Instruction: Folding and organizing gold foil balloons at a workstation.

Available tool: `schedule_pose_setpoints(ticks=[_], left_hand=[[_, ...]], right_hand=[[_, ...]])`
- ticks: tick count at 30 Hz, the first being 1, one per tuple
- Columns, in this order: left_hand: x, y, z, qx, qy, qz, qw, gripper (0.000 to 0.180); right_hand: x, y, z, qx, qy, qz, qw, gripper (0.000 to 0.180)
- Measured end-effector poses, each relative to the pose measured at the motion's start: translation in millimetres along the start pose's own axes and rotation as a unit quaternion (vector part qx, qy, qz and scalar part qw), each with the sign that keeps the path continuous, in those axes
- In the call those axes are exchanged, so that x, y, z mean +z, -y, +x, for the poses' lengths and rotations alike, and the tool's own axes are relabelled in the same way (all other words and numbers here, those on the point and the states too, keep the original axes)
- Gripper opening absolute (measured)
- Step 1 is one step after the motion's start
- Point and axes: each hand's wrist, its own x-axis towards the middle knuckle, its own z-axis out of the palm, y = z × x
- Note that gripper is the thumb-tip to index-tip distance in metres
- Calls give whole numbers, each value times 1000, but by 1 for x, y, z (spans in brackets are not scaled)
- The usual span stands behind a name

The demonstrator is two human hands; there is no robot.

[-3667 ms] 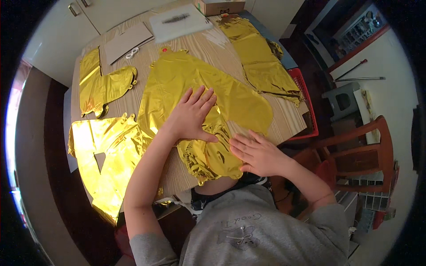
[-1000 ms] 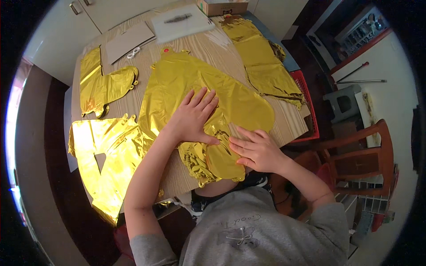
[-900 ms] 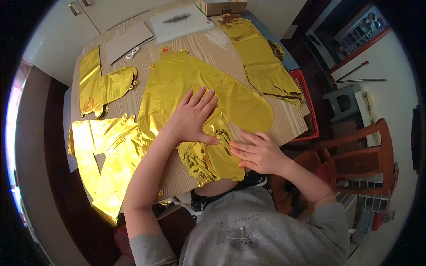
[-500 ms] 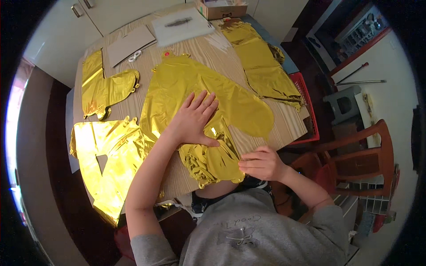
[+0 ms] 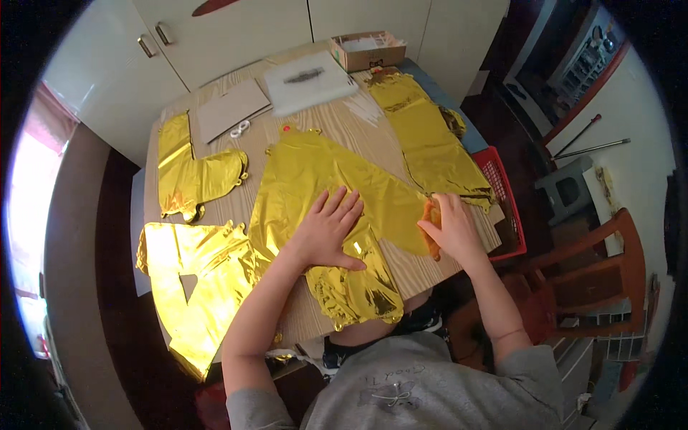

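A flat gold foil balloon (image 5: 308, 172) lies across the middle of the table, its near end (image 5: 355, 294) crumpled at the table's front edge. My left hand (image 5: 326, 233) rests on it palm down, fingers stretched and thumb out to the right. At the balloon's right-hand lobe, my right hand (image 5: 455, 233) has its thumb and fingers closed on the foil's edge, which is bent up and looks orange there. More gold foil balloons lie around: one at the near left (image 5: 204, 258), one at the far left (image 5: 201, 175), one at the far right (image 5: 423, 129).
Toward the back of the wood-grain table (image 5: 337, 118) are grey cardboard (image 5: 233, 111), a translucent white sheet (image 5: 308, 79), white scissor-like handles (image 5: 240, 129) and an open cardboard box (image 5: 369, 54). A red basket (image 5: 502, 193) stands by the right edge, near a wooden chair (image 5: 609, 279).
My right hand has moved from beside the crumpled near end, away from me and rightward, and taken hold of the right lobe's edge. My left hand stays flat. The view has shifted slightly.
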Motion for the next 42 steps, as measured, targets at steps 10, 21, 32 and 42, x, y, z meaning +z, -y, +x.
schedule_pose_setpoints(ticks=[10,21,32,42], left_hand=[[-4,6,-1,-13,13,-4,1000,121],[-5,12,0,-37,25,-11,999,120],[-3,29,-4,-134,35,-288,947,61],[-29,66,-28,-162,-193,36,967,42]], right_hand=[[-2,-19,6,81,114,111,984,34],[-35,47,-15,85,48,290,952,29],[22,140,-34,-237,28,248,939,22],[52,149,-30,-182,94,204,957,22]])
